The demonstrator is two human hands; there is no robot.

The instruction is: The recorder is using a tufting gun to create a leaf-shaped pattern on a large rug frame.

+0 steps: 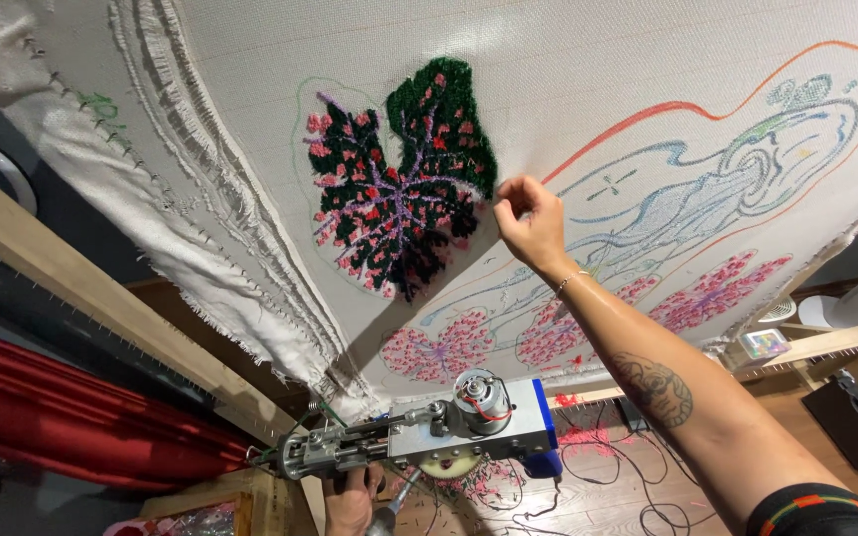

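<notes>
Her right hand [528, 220] pinched at the edge of the dark green and pink tufted leaf [401, 179] on the stretched cloth [598, 79]. The left hand [352, 498] gripped the tufting gun [429, 429] below the frame's lower edge. One leaf looked filled; the drawn outlines [707, 194] remained mostly bare.

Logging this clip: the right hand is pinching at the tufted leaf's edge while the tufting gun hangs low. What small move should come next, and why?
Probably draw the right hand away from the cloth, pulling the pinched bit free. Its fingertips are closed at the rim of the dark green and pink leaf, while the left hand holds the tufting gun down, away from the cloth.
</notes>
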